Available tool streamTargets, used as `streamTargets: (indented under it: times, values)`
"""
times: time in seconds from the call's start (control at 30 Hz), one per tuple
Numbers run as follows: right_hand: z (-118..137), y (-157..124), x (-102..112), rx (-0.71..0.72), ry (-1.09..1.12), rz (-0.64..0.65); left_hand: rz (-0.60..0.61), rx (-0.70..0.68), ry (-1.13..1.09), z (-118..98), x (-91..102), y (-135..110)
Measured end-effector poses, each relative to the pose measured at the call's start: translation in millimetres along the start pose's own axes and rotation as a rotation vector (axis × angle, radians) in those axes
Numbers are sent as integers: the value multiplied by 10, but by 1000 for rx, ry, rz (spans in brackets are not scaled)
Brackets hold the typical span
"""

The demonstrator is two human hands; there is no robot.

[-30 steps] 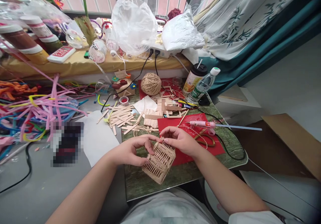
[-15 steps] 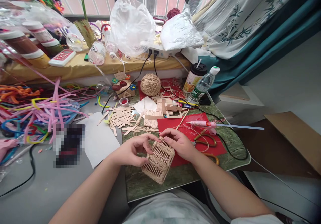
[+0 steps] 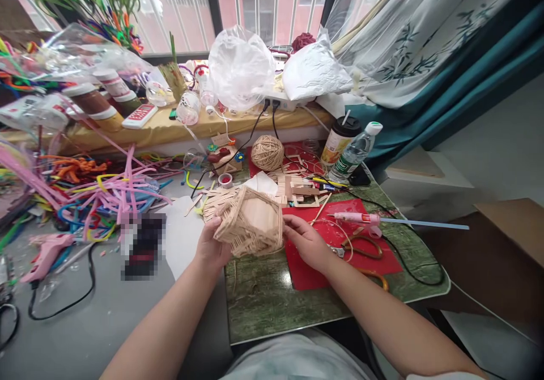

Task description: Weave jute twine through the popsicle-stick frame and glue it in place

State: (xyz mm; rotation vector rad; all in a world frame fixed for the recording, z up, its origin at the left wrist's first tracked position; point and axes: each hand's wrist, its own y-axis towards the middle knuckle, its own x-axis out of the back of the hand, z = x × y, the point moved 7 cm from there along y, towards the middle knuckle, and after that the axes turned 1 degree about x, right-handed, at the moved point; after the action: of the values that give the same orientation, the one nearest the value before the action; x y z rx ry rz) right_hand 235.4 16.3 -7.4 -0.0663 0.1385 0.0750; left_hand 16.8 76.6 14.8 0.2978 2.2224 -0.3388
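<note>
A small basket made of wooden sticks and wrapped with twine is held up over the green table, tilted so that a flat pale wooden face shows inside its twine edge. Its left side is in the grip of my left hand, whose thumb lies on the near edge while some fingers are hidden behind. My right hand has its thumb and fingertips pinched at the basket's right edge. Under my right hand lies a red sheet with scissors and a pink hot glue gun.
Loose craft sticks and a twine ball lie behind the basket. A water bottle and a lidded cup stand at the back right. Pink pipe cleaners and another glue gun are on the left.
The basket has been turned and raised, so its flat wooden face shows instead of its slatted side. My left hand has shifted to its left side, my right hand to its right edge.
</note>
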Motion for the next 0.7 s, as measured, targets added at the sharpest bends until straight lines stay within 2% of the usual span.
streamTargets:
  times: [0.1,0.23,0.43,0.5,0.57,0.63,0.7]
  values:
    - [-6,-36,-20,-6,-136,-1,-74,-39,-22,-49,119,99]
    - [116,-77,-46,-14,-354,17,-141,-124,36,-102,234,214]
    - [297,-159,-99,72,-573,80,-183,-359,280,-230,172,140]
    - [272,-189,-128,93,-633,96,-139,-473,460,-302,60,34]
    - [225,-214,-173,119,-696,124,-78,-623,778,-370,-90,-99]
    - [182,-230,-226,157,-783,165,-3,-741,1095,-375,-221,-211]
    - [189,-230,-242,218,-854,149,101,-812,1300,-330,-309,-287]
